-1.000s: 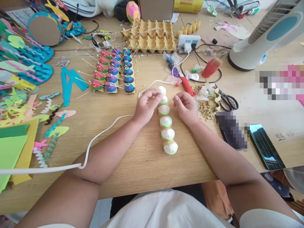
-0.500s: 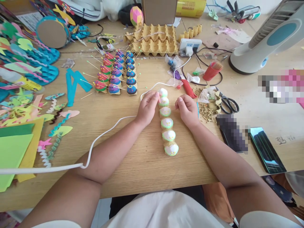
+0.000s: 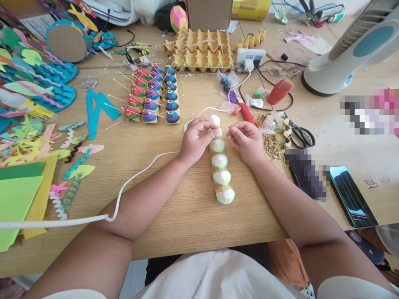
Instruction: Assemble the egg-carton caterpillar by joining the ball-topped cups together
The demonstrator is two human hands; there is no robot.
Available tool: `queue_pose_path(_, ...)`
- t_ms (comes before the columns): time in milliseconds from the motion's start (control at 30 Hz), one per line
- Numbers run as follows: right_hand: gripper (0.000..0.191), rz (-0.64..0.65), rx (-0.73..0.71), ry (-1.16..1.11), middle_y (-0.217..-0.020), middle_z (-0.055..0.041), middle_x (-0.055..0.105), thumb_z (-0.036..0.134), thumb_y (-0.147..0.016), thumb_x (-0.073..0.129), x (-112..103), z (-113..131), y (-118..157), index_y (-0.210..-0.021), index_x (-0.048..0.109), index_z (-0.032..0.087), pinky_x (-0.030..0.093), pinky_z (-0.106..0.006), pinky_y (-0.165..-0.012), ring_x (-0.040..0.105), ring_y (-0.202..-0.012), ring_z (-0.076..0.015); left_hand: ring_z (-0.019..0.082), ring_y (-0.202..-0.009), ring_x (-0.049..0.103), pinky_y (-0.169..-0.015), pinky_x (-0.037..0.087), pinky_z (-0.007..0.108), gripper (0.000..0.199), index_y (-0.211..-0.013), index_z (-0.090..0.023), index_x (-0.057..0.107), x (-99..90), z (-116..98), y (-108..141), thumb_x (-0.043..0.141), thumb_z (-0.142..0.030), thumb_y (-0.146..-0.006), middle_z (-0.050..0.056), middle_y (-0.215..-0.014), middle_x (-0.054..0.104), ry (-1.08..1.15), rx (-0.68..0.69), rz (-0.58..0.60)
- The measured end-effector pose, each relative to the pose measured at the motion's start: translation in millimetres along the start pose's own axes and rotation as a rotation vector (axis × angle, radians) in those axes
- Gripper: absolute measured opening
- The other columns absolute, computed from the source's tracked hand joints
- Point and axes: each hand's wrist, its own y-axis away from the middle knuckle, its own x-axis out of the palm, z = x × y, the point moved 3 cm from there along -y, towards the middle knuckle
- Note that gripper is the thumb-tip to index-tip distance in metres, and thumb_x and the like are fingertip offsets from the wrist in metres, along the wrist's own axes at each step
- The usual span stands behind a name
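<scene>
A strip of egg-carton cups [image 3: 219, 161] lies lengthwise in front of me, its bumps coated white with green rims and small yellow dots. My left hand [image 3: 198, 139] is over the far end of the strip, thumb and fingertips pinched together and partly covering the second bump. Just right of the same bump, my right hand [image 3: 246, 140] has its thumb and forefinger closed in a pinch. Whatever either pinch holds is too small to make out. Three rows of painted egg-carton cups [image 3: 151, 104] with pin-like sticks stand to the left, beyond my left hand.
Scissors [image 3: 301, 133], wood shavings [image 3: 271, 146] and a phone [image 3: 353, 196] lie to the right. A white cable [image 3: 137, 176] crosses my left forearm. Egg cartons [image 3: 202, 50] and a power strip [image 3: 251, 57] are at the back, a white fan [image 3: 324, 79] back right. Coloured paper [image 3: 20, 207] lies left.
Both hands have come closer together over the strip's far end. The left fingertips have moved right, across the second bump, and the right hand has shifted slightly, its fingers less curled.
</scene>
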Motion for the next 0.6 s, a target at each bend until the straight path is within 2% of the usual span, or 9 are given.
queue_pose_path(200, 0.06, 0.046, 0.066, -0.097, -0.065, 0.0036, 0.068, 0.076, -0.075, 0.094, 2.9, 0.6, -1.6, -0.075, 0.066, 0.023, 0.032, -0.022, -0.047, 0.049, -0.053, -0.0074, 0.024, -0.115, 0.074, -0.114, 0.053, 0.042, 0.037, -0.099, -0.029, 0.089, -0.2, -0.7, 0.6, 0.082, -0.065, -0.096, 0.004, -0.11, 0.08, -0.041, -0.003, 0.02)
queue_pose_path(600, 0.061, 0.036, 0.191, -0.124, -0.064, 0.0047, 0.066, 0.081, -0.08, 0.087, -0.7, -2.1, -4.8, -0.085, 0.069, 0.024, 0.029, -0.022, -0.044, 0.05, -0.052, -0.0078, 0.024, -0.115, 0.075, -0.113, 0.054, 0.043, 0.033, -0.099, -0.029, 0.09, -0.2, 0.4, 1.2, 0.084, -0.061, -0.096, 0.004, -0.109, 0.081, -0.02, -0.024, 0.017)
